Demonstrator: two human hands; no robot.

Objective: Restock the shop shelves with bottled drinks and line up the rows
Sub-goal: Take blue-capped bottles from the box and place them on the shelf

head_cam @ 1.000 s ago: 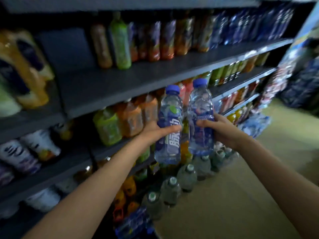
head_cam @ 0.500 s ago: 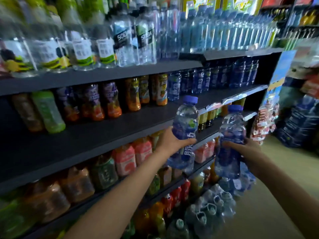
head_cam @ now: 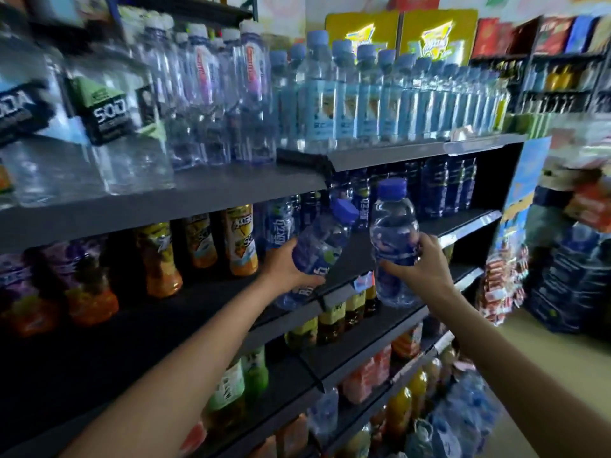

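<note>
My left hand (head_cam: 287,266) grips a clear bottle with a blue cap and blue label (head_cam: 322,242), tilted with its cap toward the shelf. My right hand (head_cam: 421,267) grips a second blue-capped bottle (head_cam: 393,233), held upright. Both bottles hover in front of the second shelf (head_cam: 463,223), where a row of matching dark blue bottles (head_cam: 439,190) stands at the back. The shelf's front part below my hands is bare dark board.
The top shelf (head_cam: 231,190) carries soda bottles and light-blue-labelled water bottles. Orange and purple juice bottles (head_cam: 238,239) stand left on the second shelf. Lower shelves hold tea and juice. Packs of water (head_cam: 463,414) lie on the floor at right, beside a stack of dark cartons (head_cam: 575,282).
The view has swung upward from the lower shelves. Both hands have risen with their bottles toward the shelf of blue bottles, and the left bottle now tilts toward it.
</note>
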